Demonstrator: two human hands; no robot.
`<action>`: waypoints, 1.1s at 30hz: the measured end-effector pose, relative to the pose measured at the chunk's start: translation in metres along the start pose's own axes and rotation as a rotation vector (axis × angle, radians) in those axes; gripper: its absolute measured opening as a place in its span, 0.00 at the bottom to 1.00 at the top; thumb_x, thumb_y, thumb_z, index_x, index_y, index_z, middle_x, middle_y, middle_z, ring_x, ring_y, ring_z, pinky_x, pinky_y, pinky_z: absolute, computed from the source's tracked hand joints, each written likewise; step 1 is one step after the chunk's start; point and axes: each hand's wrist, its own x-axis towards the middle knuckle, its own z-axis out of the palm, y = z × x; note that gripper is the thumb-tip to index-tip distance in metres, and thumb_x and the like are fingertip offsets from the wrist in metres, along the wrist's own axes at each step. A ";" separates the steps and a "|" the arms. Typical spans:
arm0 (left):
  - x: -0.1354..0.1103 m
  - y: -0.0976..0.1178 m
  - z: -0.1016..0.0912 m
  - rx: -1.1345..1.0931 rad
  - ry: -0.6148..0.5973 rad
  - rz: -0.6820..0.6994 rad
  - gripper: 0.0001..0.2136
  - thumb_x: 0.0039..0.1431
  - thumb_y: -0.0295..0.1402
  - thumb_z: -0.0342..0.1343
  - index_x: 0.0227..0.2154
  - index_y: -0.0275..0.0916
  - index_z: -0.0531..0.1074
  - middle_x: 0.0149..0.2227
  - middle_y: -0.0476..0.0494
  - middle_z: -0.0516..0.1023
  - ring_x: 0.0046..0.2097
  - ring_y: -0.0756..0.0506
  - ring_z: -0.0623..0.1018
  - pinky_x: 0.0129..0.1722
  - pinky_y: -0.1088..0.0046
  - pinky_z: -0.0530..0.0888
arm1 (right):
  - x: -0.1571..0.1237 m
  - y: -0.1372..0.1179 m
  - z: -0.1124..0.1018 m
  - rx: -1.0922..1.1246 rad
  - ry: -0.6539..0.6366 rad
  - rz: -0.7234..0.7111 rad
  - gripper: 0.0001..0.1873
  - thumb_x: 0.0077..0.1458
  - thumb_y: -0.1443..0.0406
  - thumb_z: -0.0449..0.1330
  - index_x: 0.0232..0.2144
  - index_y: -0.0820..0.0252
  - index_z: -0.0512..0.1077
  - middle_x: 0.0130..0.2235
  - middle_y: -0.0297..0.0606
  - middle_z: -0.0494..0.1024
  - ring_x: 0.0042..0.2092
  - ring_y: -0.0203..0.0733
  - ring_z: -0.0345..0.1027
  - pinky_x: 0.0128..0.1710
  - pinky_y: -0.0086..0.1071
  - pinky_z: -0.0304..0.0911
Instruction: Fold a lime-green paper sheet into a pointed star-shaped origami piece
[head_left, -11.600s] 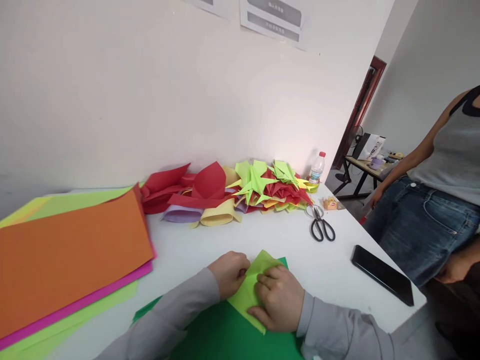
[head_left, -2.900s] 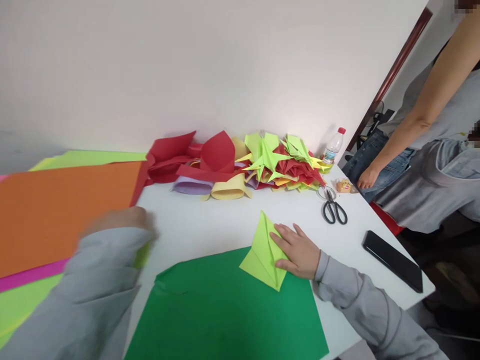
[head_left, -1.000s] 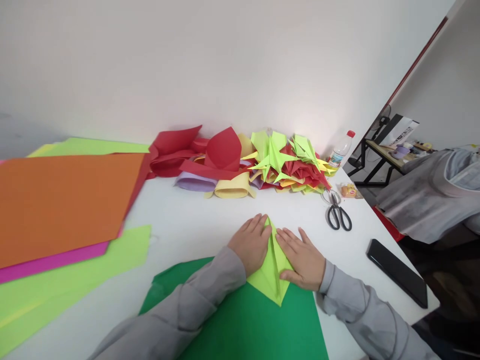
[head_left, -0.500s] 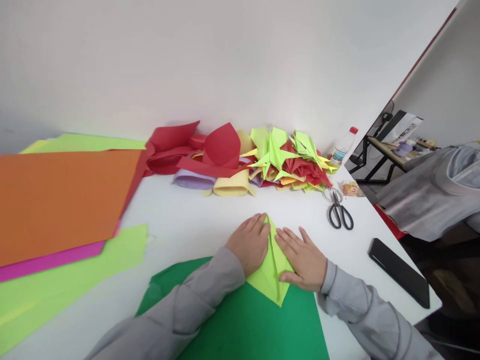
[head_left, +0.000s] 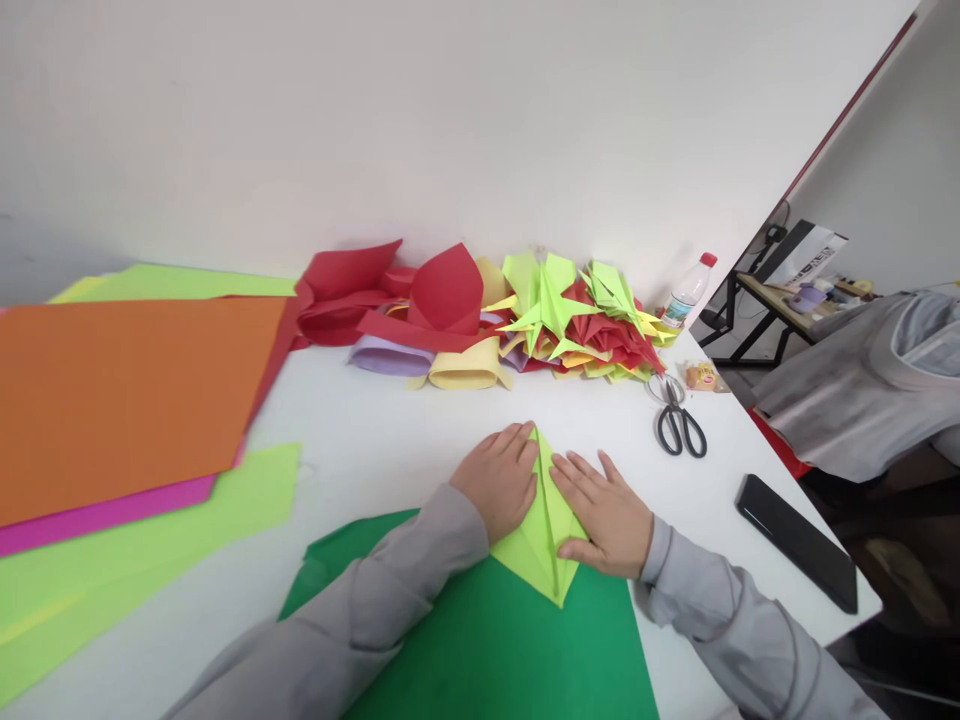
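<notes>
A yellow-green paper (head_left: 553, 545), folded into a kite shape with a crease down its middle, lies partly over a green sheet (head_left: 510, 640). On its upper left edge rests my left hand (head_left: 499, 480), fingers together and bent, the fingertips at the top point. My right hand (head_left: 604, 515) lies flat on the right edge with its fingers spread and the thumb near the lower fold. Part of the paper's left side is hidden under my left hand.
Scissors (head_left: 681, 425), a black phone (head_left: 796, 542) and a small packet (head_left: 703, 377) lie to the right. Folded paper pieces (head_left: 551, 300), red paper shapes (head_left: 446, 290) and a bottle (head_left: 688, 292) line the wall. Large orange sheets (head_left: 127, 400) cover the left. Grey clothing (head_left: 847, 390) shows beyond the table edge.
Both hands stay on the folded paper in nearly the same pose. The view has shifted very slightly.
</notes>
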 end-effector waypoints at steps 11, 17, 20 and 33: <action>-0.004 -0.004 0.008 -0.029 0.033 0.009 0.22 0.62 0.32 0.39 0.54 0.26 0.67 0.57 0.24 0.68 0.57 0.32 0.69 0.53 0.55 0.68 | 0.001 0.001 -0.001 -0.019 -0.019 -0.005 0.45 0.59 0.40 0.39 0.66 0.66 0.43 0.67 0.52 0.46 0.68 0.54 0.37 0.63 0.58 0.36; -0.005 -0.004 0.012 -0.013 0.029 0.003 0.22 0.63 0.34 0.39 0.54 0.28 0.67 0.58 0.26 0.67 0.58 0.33 0.68 0.54 0.56 0.67 | 0.000 0.007 0.006 -0.042 -0.031 -0.038 0.42 0.59 0.40 0.39 0.66 0.59 0.46 0.68 0.49 0.44 0.67 0.58 0.37 0.61 0.61 0.39; -0.006 -0.005 0.014 0.008 0.023 0.000 0.22 0.63 0.34 0.39 0.55 0.29 0.66 0.60 0.27 0.65 0.59 0.34 0.67 0.54 0.56 0.67 | -0.001 0.009 0.005 -0.071 -0.012 -0.049 0.42 0.58 0.40 0.40 0.66 0.58 0.47 0.68 0.49 0.45 0.67 0.58 0.38 0.60 0.61 0.40; -0.007 -0.006 0.013 -0.041 0.080 0.004 0.24 0.64 0.38 0.40 0.54 0.24 0.66 0.60 0.25 0.63 0.60 0.32 0.66 0.55 0.54 0.66 | 0.000 0.008 0.005 -0.074 -0.007 -0.058 0.45 0.56 0.38 0.38 0.66 0.58 0.45 0.67 0.50 0.47 0.67 0.59 0.40 0.60 0.62 0.39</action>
